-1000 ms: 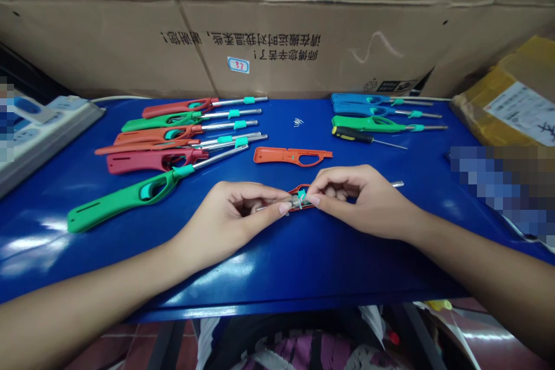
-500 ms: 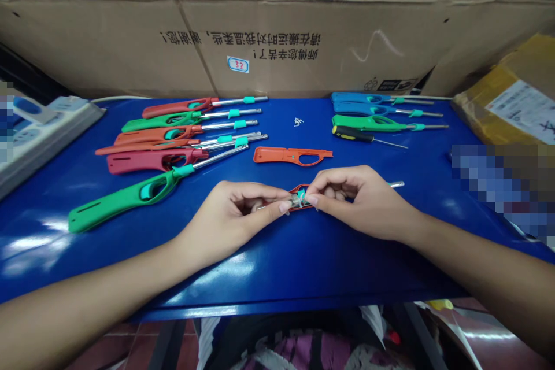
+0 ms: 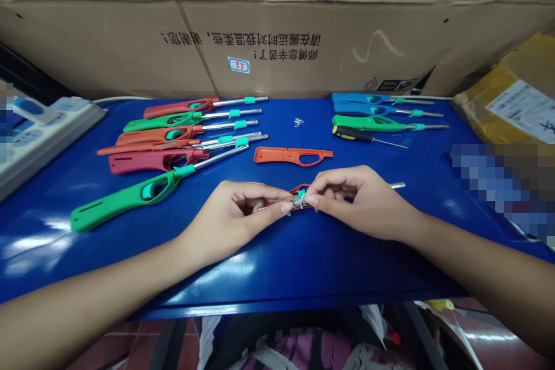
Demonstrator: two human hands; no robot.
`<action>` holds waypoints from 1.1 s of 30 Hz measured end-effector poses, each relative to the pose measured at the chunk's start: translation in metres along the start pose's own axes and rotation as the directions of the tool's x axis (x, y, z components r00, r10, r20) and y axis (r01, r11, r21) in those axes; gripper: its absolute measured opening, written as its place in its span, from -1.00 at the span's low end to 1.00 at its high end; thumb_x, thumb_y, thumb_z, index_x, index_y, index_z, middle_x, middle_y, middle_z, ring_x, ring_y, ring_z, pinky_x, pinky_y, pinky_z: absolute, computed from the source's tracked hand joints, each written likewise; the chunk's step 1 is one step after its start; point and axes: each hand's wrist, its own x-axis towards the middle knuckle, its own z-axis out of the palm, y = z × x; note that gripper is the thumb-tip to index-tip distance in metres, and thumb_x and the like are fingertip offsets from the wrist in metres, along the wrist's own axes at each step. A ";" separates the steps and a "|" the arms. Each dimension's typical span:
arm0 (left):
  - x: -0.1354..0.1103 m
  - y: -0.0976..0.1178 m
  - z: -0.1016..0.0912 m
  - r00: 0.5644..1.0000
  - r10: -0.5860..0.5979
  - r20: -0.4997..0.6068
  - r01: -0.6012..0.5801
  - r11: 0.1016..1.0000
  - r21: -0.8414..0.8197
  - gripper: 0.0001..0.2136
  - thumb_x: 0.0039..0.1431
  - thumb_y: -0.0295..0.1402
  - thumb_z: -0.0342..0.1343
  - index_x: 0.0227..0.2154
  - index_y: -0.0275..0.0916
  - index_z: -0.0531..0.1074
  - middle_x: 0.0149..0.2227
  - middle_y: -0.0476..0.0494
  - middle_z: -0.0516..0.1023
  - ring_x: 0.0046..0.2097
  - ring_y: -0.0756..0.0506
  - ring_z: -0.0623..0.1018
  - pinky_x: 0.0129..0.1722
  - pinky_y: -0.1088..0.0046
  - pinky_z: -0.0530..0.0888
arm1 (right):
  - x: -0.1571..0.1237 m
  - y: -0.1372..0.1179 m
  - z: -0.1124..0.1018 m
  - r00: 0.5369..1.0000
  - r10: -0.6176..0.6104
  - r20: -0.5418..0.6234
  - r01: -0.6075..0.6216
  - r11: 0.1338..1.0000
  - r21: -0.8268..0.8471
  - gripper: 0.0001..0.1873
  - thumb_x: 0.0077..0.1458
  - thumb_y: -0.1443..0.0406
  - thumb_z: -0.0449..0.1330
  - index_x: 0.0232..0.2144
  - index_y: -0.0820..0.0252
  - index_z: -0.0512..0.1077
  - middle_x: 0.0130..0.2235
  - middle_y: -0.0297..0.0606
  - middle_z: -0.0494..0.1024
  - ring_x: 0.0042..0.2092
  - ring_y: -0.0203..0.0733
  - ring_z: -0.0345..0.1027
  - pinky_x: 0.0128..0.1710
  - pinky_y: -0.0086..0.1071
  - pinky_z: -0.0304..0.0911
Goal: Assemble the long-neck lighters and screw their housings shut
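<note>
Both hands meet at the middle of the blue table [image 3: 303, 266] over a partly opened red stick lighter [image 3: 302, 189]. My left hand [image 3: 234, 217] pinches the small metal and teal parts at its centre. My right hand [image 3: 351, 196] is closed round the lighter's front, whose metal tube tip [image 3: 398, 185] pokes out to the right. A loose orange lighter shell half [image 3: 291, 155] lies just behind the hands.
Several red, orange and green stick lighters [image 3: 173, 139] lie in a group at the left. Blue and green lighters [image 3: 377, 113] and a screwdriver [image 3: 364, 137] lie at the back right. A power strip [image 3: 43, 127] sits far left; cardboard boxes [image 3: 277, 29] line the back.
</note>
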 end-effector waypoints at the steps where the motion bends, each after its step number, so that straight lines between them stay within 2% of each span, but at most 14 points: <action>1: 0.000 0.000 0.000 1.000 0.000 0.001 0.000 1.000 0.003 -0.80 0.19 -0.21 0.28 -0.20 -0.16 0.69 -0.36 -0.13 0.70 -0.40 -0.09 0.60 -0.50 0.49 0.47 | 0.000 0.000 0.000 1.000 0.001 -0.001 -0.001 1.000 0.001 -0.77 0.13 0.17 0.25 -0.37 0.23 0.58 -0.53 -0.36 0.38 -0.52 -0.37 0.12 -0.55 -0.43 0.04; 12: 0.001 0.000 0.000 1.000 -0.002 0.011 0.002 1.000 -0.028 -0.78 0.20 -0.20 0.29 -0.19 -0.19 0.69 -0.37 -0.14 0.70 -0.38 -0.10 0.62 -0.50 0.50 0.48 | 0.000 0.000 0.001 1.000 0.010 -0.002 -0.010 1.000 0.009 -0.77 0.13 0.18 0.24 -0.35 0.24 0.59 -0.53 -0.35 0.40 -0.53 -0.37 0.15 -0.55 -0.43 0.06; 18: 0.002 0.005 -0.006 0.999 -0.040 0.023 0.040 0.999 -0.020 -0.75 0.18 -0.17 0.30 -0.21 -0.21 0.69 -0.40 -0.13 0.69 -0.40 -0.08 0.60 -0.48 0.50 0.49 | 0.001 0.003 -0.001 0.999 -0.035 -0.028 0.034 0.999 -0.015 -0.76 0.12 0.16 0.25 -0.33 0.23 0.59 -0.47 -0.31 0.44 -0.48 -0.34 0.17 -0.52 -0.42 0.07; 22: 0.003 0.004 -0.008 0.999 -0.024 0.041 0.024 1.000 -0.006 -0.76 0.19 -0.17 0.29 -0.21 -0.20 0.69 -0.39 -0.12 0.69 -0.39 -0.09 0.61 -0.48 0.50 0.49 | 0.002 0.005 0.000 0.997 -0.062 -0.050 0.061 0.998 -0.013 -0.73 0.12 0.15 0.27 -0.31 0.24 0.61 -0.41 -0.26 0.48 -0.46 -0.33 0.18 -0.49 -0.39 0.07; 33: 0.005 -0.002 -0.004 0.999 -0.001 0.041 0.002 1.000 -0.015 -0.78 0.20 -0.21 0.27 -0.20 -0.21 0.69 -0.35 -0.14 0.70 -0.45 -0.02 0.53 -0.56 0.55 0.32 | 0.002 0.005 0.003 0.997 -0.035 -0.072 0.035 0.999 -0.003 -0.71 0.09 0.13 0.25 -0.33 0.24 0.62 -0.47 -0.28 0.45 -0.49 -0.33 0.16 -0.51 -0.40 0.07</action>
